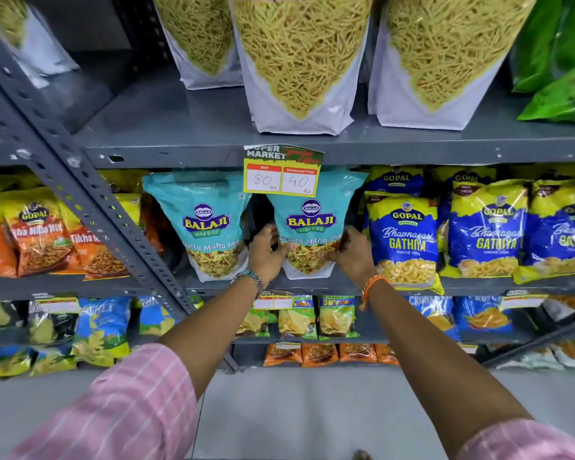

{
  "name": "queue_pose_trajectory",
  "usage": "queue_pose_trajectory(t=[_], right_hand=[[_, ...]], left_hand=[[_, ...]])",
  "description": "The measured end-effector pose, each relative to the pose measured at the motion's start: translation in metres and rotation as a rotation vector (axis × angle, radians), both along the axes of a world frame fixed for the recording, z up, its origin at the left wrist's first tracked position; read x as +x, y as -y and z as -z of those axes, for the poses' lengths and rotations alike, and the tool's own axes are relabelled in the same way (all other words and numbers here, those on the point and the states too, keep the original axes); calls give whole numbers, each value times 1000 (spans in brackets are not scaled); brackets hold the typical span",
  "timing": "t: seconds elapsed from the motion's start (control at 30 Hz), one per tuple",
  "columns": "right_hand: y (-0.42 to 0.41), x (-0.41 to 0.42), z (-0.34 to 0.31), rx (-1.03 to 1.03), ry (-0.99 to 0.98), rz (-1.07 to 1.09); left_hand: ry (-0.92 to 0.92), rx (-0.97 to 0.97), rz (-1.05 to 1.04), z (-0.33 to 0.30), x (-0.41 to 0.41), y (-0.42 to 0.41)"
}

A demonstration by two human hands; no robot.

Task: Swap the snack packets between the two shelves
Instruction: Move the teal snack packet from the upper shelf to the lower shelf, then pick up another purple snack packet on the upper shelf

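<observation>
Left hand (265, 252): clasps the teal Balaji packet (309, 224) at its left edge.
Right hand (352, 252): clasps its right edge.
Advice: lift level, clear of the price tag (282, 175).

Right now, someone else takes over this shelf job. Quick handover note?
Left hand: gripping the left edge of the right-hand teal Balaji Wafers pouch.
Right hand: gripping the same pouch's right edge.
That pouch stands upright on the grey metal middle shelf, base apparently on the shelf. A second teal Balaji pouch stands beside it to the left, untouched.
On the upper shelf: white pouches of yellow sev, none held.
Done: cannot tell whether any pouch has been swapped yet.
Left: move the teal pouches up, the sev pouches down.
</observation>
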State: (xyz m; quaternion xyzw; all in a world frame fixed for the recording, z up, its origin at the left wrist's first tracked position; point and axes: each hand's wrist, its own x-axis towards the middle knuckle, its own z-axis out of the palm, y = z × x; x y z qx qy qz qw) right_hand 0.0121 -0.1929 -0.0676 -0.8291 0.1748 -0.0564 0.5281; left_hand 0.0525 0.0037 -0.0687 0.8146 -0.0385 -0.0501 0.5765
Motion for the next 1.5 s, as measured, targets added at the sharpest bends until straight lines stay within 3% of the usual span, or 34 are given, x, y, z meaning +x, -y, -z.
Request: queue_pose_trajectory(t=[0.1, 0.2, 0.33, 0.47, 0.57, 0.63, 0.83, 1.0, 1.5], right_hand=[[-3, -13, -16, 39, -1, -20], [-9, -46, -53, 208, 84, 93], [-21, -99, -132, 238, 484, 372], [-24, -99, -213, 208, 724, 273], [-25, -76, -254, 143, 724, 113], [-29, -59, -266, 73, 643, 24], [-40, -24, -277, -83, 636, -54], [-41, -17, -284, 14, 586, -52], [-111, 12, -295, 151, 563, -218]], left_hand=[[-27, -22, 3, -15, -16, -1], [15, -37, -55, -35, -50, -7], [195, -151, -164, -86, -97, -24], [469, -349, -220, -169, -106, -35], [651, -389, -173, -227, -87, -38], [671, -339, -132, -253, -65, -35], [420, -158, 140, -282, 7, -30], [360, -252, 240, -282, 17, -27], [405, -324, 115, -299, 3, -108]])
